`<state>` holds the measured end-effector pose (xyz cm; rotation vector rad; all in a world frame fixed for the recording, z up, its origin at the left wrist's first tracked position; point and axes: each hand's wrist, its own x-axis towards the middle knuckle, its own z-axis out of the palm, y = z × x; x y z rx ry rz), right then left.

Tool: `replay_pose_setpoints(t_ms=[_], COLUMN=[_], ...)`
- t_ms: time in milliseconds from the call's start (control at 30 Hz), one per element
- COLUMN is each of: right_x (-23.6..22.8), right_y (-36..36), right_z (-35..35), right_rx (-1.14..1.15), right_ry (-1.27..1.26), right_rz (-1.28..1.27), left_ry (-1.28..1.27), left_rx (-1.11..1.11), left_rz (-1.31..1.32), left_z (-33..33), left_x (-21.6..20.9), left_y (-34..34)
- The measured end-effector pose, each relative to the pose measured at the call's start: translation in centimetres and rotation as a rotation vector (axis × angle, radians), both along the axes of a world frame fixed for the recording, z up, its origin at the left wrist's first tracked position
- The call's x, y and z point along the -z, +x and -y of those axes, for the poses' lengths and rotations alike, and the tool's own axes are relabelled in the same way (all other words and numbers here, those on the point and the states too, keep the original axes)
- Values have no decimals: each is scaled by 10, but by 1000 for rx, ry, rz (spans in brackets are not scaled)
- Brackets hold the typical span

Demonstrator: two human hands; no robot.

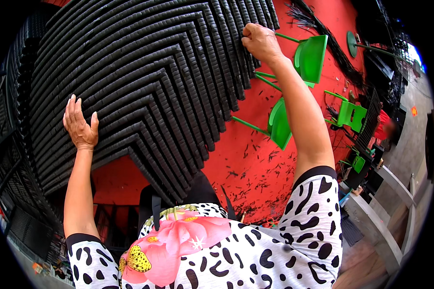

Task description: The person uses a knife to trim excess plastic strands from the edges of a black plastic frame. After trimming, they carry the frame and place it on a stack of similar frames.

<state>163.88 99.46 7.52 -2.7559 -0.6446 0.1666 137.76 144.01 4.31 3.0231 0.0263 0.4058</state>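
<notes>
A big stack of black frames (173, 72), their bars wrapped in flat black strips and bent at a corner, fills the space before me. My left hand (80, 126) lies on the left part of the stack, palm down, fingers stretched out and thumb apart. Farther away, at the right edge of the stack, my right hand (261, 42) has its fingers curled in against the bars. Whatever they hold, if anything, is hidden behind the fingers.
Green chairs (311, 58) stand on the red floor (236, 188) to the right, with black strip scraps scattered about. A bundle of long black strips (335, 53) lies beyond. Dark stacked frames (14, 125) rise on the left. A person in red (382, 126) is at the far right.
</notes>
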Motion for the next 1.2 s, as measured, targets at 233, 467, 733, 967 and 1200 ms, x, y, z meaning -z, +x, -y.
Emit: replay_pose_setpoints(t_ms=[233, 467, 733, 967, 1200], right_x=[-14, -14, -15, -14, 1], right_y=[-10, -20, -51, -57, -89], right_z=[-11, -24, -43, -49, -72], right_rx=[48, 83, 6, 19, -79], right_ry=[-113, 11, 30, -107, 7], right_rz=[-99, -206, -176, -118, -87], left_ry=[-4, -1, 4, -2, 14], left_rx=[8, -1, -3, -3, -7], left_rz=[8, -3, -1, 5, 14], left_z=[-2, -2, -2, -1, -4], left_x=[0, 1, 0, 1, 4], left_y=[0, -1, -2, -2, -2])
